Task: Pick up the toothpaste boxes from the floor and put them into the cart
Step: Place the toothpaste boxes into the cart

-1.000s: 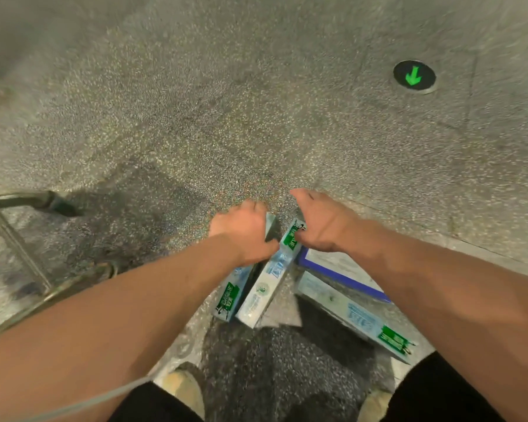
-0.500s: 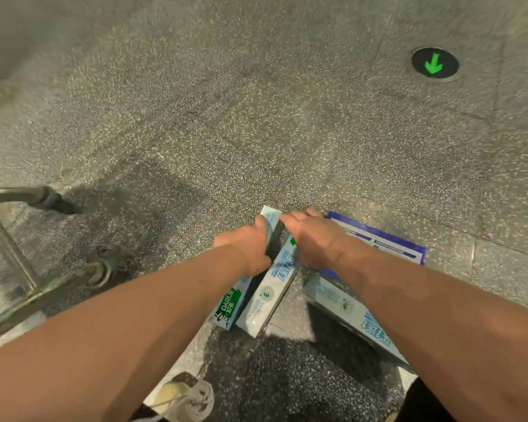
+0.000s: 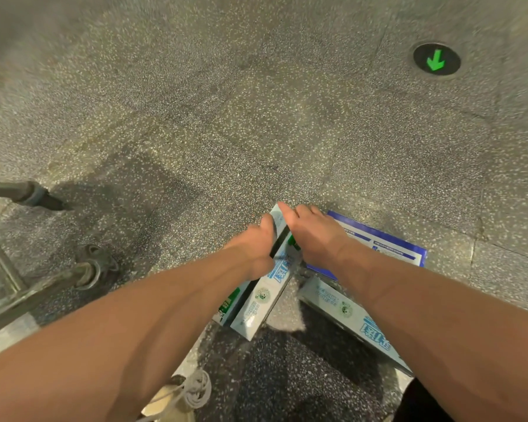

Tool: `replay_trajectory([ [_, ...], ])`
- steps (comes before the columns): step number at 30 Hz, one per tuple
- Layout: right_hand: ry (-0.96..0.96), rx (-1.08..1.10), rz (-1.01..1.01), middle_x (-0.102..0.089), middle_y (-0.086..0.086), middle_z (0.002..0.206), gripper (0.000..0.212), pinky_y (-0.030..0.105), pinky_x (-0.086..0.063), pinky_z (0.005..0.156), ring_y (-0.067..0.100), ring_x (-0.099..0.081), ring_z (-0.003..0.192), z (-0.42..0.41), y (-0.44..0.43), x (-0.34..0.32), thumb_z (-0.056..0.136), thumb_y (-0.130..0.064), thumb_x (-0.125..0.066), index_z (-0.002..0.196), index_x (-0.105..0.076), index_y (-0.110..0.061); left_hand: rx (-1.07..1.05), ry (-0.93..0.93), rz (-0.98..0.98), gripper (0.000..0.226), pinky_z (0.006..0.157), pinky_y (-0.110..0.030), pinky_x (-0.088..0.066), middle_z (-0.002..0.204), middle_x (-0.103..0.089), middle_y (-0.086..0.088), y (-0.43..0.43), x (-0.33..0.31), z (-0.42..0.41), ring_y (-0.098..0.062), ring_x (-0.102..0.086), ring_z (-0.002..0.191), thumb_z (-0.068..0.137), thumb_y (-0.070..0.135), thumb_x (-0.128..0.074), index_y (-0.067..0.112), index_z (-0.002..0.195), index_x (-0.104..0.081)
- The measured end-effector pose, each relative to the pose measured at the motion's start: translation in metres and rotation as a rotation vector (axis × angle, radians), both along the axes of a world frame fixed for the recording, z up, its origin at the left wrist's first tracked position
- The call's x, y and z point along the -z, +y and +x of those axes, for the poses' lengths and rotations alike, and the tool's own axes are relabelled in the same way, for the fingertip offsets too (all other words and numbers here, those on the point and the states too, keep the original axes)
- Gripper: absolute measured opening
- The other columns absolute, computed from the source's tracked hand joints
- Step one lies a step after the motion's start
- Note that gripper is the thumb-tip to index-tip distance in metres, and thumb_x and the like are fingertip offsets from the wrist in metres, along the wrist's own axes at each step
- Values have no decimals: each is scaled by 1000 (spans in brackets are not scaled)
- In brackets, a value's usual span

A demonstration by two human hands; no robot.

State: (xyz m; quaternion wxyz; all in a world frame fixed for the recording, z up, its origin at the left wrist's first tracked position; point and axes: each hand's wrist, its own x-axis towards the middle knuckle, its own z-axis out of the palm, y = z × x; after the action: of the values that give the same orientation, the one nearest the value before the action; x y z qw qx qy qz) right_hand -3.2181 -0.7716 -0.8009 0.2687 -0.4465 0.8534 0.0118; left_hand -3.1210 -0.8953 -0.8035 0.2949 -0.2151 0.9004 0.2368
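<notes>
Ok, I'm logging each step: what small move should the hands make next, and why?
Probably lift the two boxes together: the left hand and right hand press them side by side, a third box lies apart, and the cart frame stands left.

We count three toothpaste boxes: two side by side at centre (image 3: 258,303) (image 3: 226,306), one at lower right (image 3: 345,312). Also one blue-bordered card (image 3: 384,242), one green arrow marker (image 3: 436,59) at upper right, two hands (image 3: 253,245) (image 3: 311,236).
</notes>
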Motion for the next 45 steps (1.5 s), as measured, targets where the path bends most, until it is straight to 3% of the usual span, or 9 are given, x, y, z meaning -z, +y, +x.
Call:
replay_trajectory([
  [3,27,34,10,6,14,164,112,47,-42,113,39,-31,143,-3,2,3,80,14,-68,163,0,-19,28,-13,69,67,70,-42,-60,111,-49,-8,4,-1,-3,-26,-62,83,89,12,-66,22,142,-25],
  [12,75,-113,87,11,-10,170,95,56,-29,117,36,-6,151,-4,-7,11,93,-12,-64,159,-5,-45,115,-118,-151,136,94,-45,-53,148,-32,-12,24,-1,8,-33,-51,126,72,73,-75,8,159,7],
  [18,174,-215,141,17,-5,170,101,65,-19,117,39,12,154,5,-15,18,93,2,-63,161,-2,-40,-88,-211,-111,132,76,-36,-60,115,-43,-12,33,10,21,-26,-59,88,68,38,-90,12,157,2],
  [23,258,-363,101,2,1,172,86,64,-10,119,35,12,156,9,-21,23,93,-10,-62,160,-11,-26,22,-190,-218,119,83,-41,-58,124,-42,-8,22,7,22,-29,-59,104,71,44,-88,13,154,-8],
  [27,268,-359,65,-36,10,152,76,57,-5,124,33,-17,152,13,-23,30,84,-12,-62,151,-25,-13,109,-127,-274,105,91,-44,-53,126,-45,-6,7,10,25,-29,-55,109,72,43,-86,17,148,-19],
  [30,233,-344,70,-38,11,145,93,57,1,125,34,-26,144,14,-27,30,79,-14,-66,157,-16,-12,124,-115,-275,118,107,-50,-44,143,-40,-8,-2,13,30,-33,-47,128,72,48,-84,17,156,-7],
  [34,222,-378,73,-22,15,161,93,62,4,123,37,-11,153,16,-34,34,80,-8,-63,158,-12,-9,176,-180,-316,133,114,-54,-37,150,-33,-15,-13,17,38,-37,-39,138,70,35,-87,13,158,11],
  [39,177,-388,50,-46,7,136,90,61,-14,122,29,-39,134,14,-38,37,77,-13,-65,155,-18,-16,170,-210,-319,115,106,-49,-45,135,-41,-15,-20,20,42,-35,-48,124,72,22,-80,12,155,-1],
  [45,152,-353,40,-47,3,129,78,59,-21,118,25,-43,127,15,-42,38,80,-25,-69,147,-29,-19,198,-180,-319,110,108,-50,-42,137,-39,-11,-28,25,43,-32,-45,126,73,21,-76,15,155,-4],
])
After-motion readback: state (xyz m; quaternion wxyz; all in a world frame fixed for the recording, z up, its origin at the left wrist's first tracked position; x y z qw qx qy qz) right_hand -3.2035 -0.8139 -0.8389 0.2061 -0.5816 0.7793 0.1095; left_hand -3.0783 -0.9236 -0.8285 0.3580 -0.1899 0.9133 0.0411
